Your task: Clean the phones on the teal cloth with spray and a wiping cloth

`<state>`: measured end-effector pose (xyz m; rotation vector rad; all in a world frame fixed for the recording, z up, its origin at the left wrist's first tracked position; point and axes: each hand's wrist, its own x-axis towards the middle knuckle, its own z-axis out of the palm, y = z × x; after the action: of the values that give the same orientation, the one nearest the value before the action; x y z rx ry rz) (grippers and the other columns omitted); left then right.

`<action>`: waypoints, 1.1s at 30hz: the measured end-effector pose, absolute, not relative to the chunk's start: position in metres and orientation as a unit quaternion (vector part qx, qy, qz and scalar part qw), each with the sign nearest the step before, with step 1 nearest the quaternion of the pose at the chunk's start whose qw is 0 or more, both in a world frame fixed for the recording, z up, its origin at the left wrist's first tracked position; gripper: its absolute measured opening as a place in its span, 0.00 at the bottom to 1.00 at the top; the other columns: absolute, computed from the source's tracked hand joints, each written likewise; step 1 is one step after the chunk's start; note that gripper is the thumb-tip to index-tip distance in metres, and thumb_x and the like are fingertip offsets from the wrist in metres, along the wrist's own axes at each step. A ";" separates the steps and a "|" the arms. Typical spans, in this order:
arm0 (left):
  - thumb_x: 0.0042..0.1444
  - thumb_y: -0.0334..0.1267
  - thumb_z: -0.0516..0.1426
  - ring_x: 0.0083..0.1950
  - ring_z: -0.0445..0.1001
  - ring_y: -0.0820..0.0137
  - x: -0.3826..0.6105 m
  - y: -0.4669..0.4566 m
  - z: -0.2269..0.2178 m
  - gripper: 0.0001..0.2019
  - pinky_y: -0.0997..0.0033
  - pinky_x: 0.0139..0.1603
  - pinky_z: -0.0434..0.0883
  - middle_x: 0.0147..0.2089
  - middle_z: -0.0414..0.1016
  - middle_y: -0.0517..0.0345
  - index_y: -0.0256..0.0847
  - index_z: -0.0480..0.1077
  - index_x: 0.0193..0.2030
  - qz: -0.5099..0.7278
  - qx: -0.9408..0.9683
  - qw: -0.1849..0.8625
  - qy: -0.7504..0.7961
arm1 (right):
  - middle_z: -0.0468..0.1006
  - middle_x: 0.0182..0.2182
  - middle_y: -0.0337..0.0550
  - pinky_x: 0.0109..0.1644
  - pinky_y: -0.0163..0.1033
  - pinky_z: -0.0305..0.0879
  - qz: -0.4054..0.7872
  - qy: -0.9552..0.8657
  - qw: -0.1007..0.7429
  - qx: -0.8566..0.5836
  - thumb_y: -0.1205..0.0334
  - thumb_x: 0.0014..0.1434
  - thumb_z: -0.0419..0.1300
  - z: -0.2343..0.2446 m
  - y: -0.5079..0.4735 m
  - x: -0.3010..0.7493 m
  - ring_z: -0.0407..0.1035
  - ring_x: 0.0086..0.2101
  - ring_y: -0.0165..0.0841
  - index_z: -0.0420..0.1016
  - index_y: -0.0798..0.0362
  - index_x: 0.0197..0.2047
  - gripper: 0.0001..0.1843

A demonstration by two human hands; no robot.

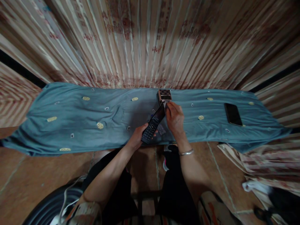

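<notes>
My left hand (138, 135) grips an open black flip phone (149, 131) by its keypad half, with the fingers wrapped round the underside. The phone is tilted, its dark screen half (159, 114) pointing up and to the right. My right hand (174, 116) is pinched at the top edge of that screen. A small whitish piece (165, 104), too small to name surely, shows at its fingertips. Just beyond the phone's top stands a small box with a brown checked top and shiny trim (165, 94). Under the phone lies a clear plastic wrapper (161, 129), partly hidden.
A blue patterned cloth (112, 112) covers the long narrow surface before me. On it at the right lies a dark flat phone-like slab (233, 114). Striped curtains (145, 47) hang behind. On the tiled floor at lower left is a black ribbed round object (47, 203) with a white cable.
</notes>
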<state>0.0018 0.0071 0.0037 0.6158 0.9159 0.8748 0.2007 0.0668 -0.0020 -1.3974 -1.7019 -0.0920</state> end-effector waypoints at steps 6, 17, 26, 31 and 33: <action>0.61 0.55 0.62 0.34 0.84 0.63 0.001 0.008 0.002 0.24 0.71 0.33 0.77 0.38 0.86 0.42 0.31 0.79 0.44 0.395 0.304 0.756 0.424 | 0.81 0.56 0.56 0.64 0.55 0.70 -0.050 -0.724 0.434 -0.534 0.65 0.73 0.48 -0.005 0.062 0.185 0.73 0.55 0.44 0.80 0.53 0.58 0.21; 0.60 0.55 0.63 0.28 0.77 0.69 -0.002 0.013 0.002 0.21 0.68 0.32 0.75 0.30 0.80 0.54 0.35 0.76 0.37 0.445 0.271 0.724 0.452 | 0.79 0.58 0.56 0.65 0.53 0.70 -0.004 -0.779 0.400 -0.484 0.68 0.73 0.48 -0.015 0.040 0.148 0.72 0.55 0.43 0.79 0.54 0.60 0.22; 0.61 0.49 0.64 0.38 0.75 0.68 -0.002 0.020 -0.002 0.16 0.69 0.41 0.72 0.30 0.76 0.59 0.36 0.76 0.36 0.520 0.213 0.703 0.436 | 0.81 0.55 0.53 0.62 0.51 0.72 0.037 -0.786 0.412 -0.459 0.71 0.70 0.48 -0.014 0.031 0.134 0.73 0.54 0.42 0.80 0.53 0.56 0.22; 0.62 0.54 0.62 0.39 0.76 0.67 -0.001 0.023 0.002 0.21 0.69 0.41 0.74 0.29 0.73 0.58 0.37 0.73 0.31 0.531 0.164 0.717 0.420 | 0.81 0.55 0.51 0.63 0.51 0.72 0.055 -0.793 0.406 -0.451 0.71 0.69 0.48 -0.014 0.024 0.127 0.74 0.54 0.42 0.80 0.52 0.57 0.23; 0.64 0.55 0.60 0.38 0.75 0.68 -0.001 0.025 -0.001 0.21 0.69 0.40 0.74 0.28 0.71 0.59 0.37 0.72 0.31 0.536 0.150 0.719 0.416 | 0.81 0.55 0.52 0.63 0.51 0.72 0.055 -0.798 0.404 -0.444 0.71 0.69 0.48 -0.014 0.021 0.124 0.74 0.55 0.42 0.80 0.53 0.57 0.23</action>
<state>-0.0011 0.0247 -0.0009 0.3308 0.9206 1.1848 0.1243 0.0210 -0.0140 -1.1223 -2.0144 0.1399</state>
